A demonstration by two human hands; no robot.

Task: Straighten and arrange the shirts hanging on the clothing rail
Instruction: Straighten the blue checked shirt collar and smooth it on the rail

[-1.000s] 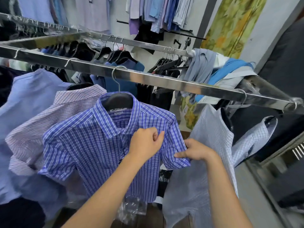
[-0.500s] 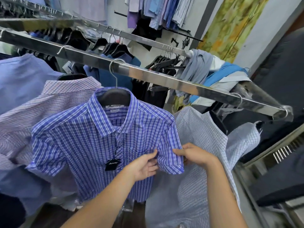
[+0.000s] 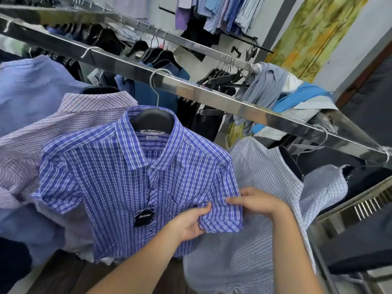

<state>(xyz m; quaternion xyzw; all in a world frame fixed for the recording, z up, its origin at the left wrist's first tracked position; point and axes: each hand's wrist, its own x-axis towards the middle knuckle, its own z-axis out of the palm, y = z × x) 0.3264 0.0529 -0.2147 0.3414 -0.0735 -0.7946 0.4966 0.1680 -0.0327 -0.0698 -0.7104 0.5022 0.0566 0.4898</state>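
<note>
Lowered hands (image 3: 186,224) (image 3: 257,201) hold the blue plaid shirt (image 3: 118,187) by its sleeve.

Both hands work the sleeve of a blue checked shirt (image 3: 118,183) on the rail (image 3: 212,98).
The left hand (image 3: 188,223) pinches the sleeve hem; the right hand (image 3: 256,201) touches its upper edge. A black tag (image 3: 143,216) hangs at the placket; a pale checked shirt (image 3: 261,172) hangs beside.

I log a pale grey wall (image 3: 347,49) at upper right, evenly lit. Against it hangs a curtain (image 3: 314,32) printed with green and yellow leaves, and a dark grey post (image 3: 277,20) stands just left of it. A brown strip (image 3: 367,68) edges the wall's right side. Floor (image 3: 63,276) at lower left: dark brown wood.
</note>
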